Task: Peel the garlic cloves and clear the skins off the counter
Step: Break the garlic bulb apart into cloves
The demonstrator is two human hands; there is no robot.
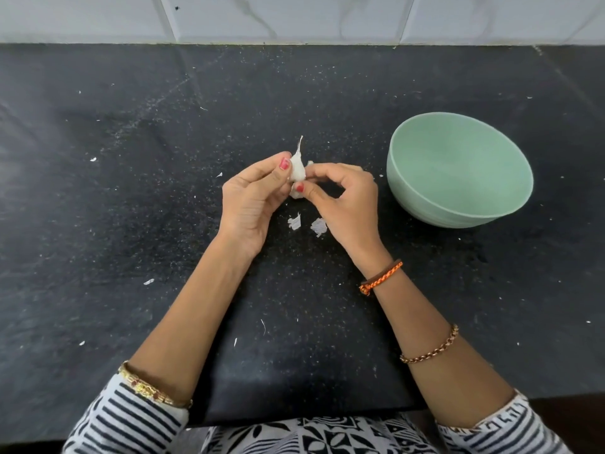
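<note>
— Both hands meet over the middle of the black speckled tabletop. What are they doing?

— They share one garlic clove. The left hand pinches it from the nine o'clock side, thumb on its skin, palm turned up. The right hand comes in from three o'clock, thumb and curled fingers nipping the clove's lower end.

— So where does the clove sit?

— Right between the two thumbs, held up off the tabletop, touching both hands.

— How does it look?

— White, still papery, with a thin dry stem tip pointing to twelve o'clock above the fingers. A bit of loose white skin shows under the right thumb.

— Anything bigger nearby?

— A pale green bowl stands at three o'clock of the hands, just beside the right hand, apart from it.

— And the smaller bits?

— Two skin pieces lie on the tabletop at six o'clock of the clove, between the wrists. Tiny white flecks are scattered farther out, toward eight and nine o'clock.
</note>
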